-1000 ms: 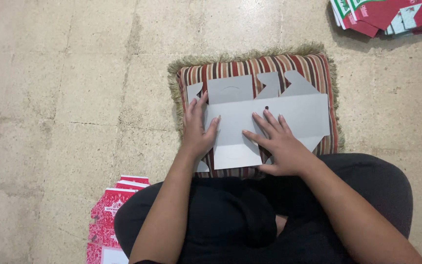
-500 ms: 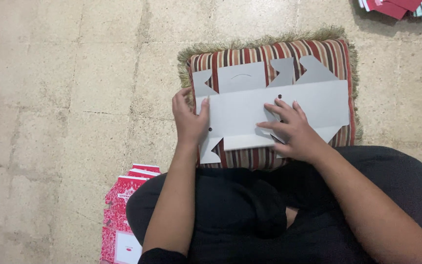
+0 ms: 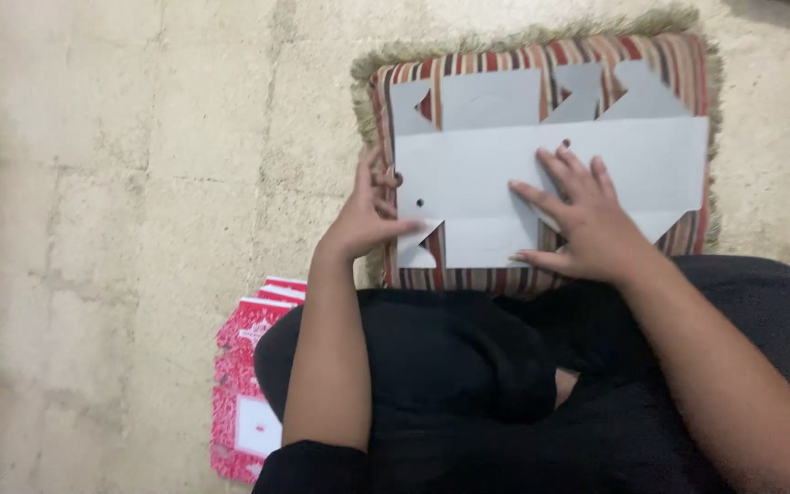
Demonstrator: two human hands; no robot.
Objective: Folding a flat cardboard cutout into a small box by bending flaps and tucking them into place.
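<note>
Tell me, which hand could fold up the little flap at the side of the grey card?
Probably the left hand: its fingers already curl around the left edge of the flat grey cardboard box blank, beside that flap. The right hand presses flat on the middle.

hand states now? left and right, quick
Left hand: fingers curled, gripping the left edge of the flat grey cardboard box blank.
Right hand: open, palm down, fingers spread, pressing on the blank.

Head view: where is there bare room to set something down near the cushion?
Bare floor lies left of the striped cushion, above the red printed cartons. The cushion top is crowded: the grey flat carton blank covers it, with left hand and right hand on the blank.
</note>
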